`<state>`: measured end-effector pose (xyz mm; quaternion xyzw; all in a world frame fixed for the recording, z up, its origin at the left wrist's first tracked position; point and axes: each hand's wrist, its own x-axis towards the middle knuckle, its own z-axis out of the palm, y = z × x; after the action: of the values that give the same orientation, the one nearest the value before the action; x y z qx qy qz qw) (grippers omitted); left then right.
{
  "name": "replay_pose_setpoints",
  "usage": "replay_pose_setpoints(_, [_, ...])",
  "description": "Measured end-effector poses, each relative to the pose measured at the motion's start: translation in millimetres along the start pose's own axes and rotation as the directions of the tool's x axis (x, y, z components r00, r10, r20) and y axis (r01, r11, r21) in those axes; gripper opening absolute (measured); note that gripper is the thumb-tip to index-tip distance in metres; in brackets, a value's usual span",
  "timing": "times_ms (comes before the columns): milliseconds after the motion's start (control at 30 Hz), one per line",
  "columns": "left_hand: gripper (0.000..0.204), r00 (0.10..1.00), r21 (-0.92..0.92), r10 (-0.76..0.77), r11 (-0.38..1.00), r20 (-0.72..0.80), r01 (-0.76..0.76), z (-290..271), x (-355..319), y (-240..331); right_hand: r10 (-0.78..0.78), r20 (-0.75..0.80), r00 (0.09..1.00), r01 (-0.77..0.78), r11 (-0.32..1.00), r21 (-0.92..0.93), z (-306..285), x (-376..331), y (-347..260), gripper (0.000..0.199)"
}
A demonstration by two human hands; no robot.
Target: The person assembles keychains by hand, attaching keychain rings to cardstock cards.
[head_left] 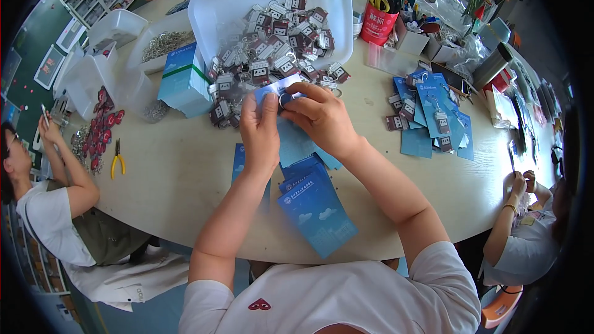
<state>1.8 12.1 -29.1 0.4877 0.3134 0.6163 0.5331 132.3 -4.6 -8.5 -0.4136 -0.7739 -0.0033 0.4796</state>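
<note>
While both hands work together above the middle of the table (pixel 185 173), a light blue card (pixel 271 90) is held between them, just in front of the white tray (pixel 210 6). The left hand (pixel 260 128) pinches the card's left part with its fingers closed on it. The right hand (pixel 322 114) has its fingers closed on the card's right end and on a small dark keychain piece (pixel 286 99) pressed against the card.

Directly beneath the hands lies a loose stack of blue cards (pixel 317 210), reaching to the near edge of the table. The white tray behind the hands holds a heap of dark keychains (pixel 272 43), some spilling onto the table at its near rim. A blue box (pixel 182 80) stands just left of the heap.

To the right, finished blue cards with keychains (pixel 433 117) lie spread out. A red cup (pixel 377 23) with scissors stands beyond them. Yellow-handled pliers (pixel 117 162) lie at far left, near red round pieces (pixel 102 130). Other people sit at the left, right and far sides.
</note>
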Motion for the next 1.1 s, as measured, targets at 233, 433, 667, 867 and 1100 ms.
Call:
replay_pose_setpoints(233, [0.015, 0.992, 0.010, 0.016, 1.000, -0.124, -0.015, 4, 3, 13, 0.084, -0.007, 0.996, -0.084, 0.996, 0.017, 8, -6, -11, 0.015])
replay_pose_setpoints(433, [0.017, 0.987, -0.047, 0.022, 0.998, -0.158, -0.030, 1, 1, 12, 0.025, 0.044, 0.999, -0.023, 0.999, -0.046, 9, -9, -11, 0.022])
replay_pose_setpoints(667, [0.022, 0.982, 0.168, 0.190, 0.968, 0.007, -0.189, 7, -6, 12, 0.597, 0.179, 0.782, -0.533, 0.490, 0.690, 4, -5, 2, 0.030])
replay_pose_setpoints(867, [0.037, 0.903, 0.854, -0.300, 0.505, 0.308, -0.123, -16, 10, 13, 0.694, -0.059, 0.717, -0.572, 0.635, 0.519, -99, 4, 79, 0.018])
replay_pose_setpoints(1100, [0.058, 0.910, 0.915, -0.100, 0.048, 0.403, -0.400, -6, 1, -26, 0.554, -0.278, 0.785, -0.588, 0.522, -0.618, -175, -53, 141, 0.025])
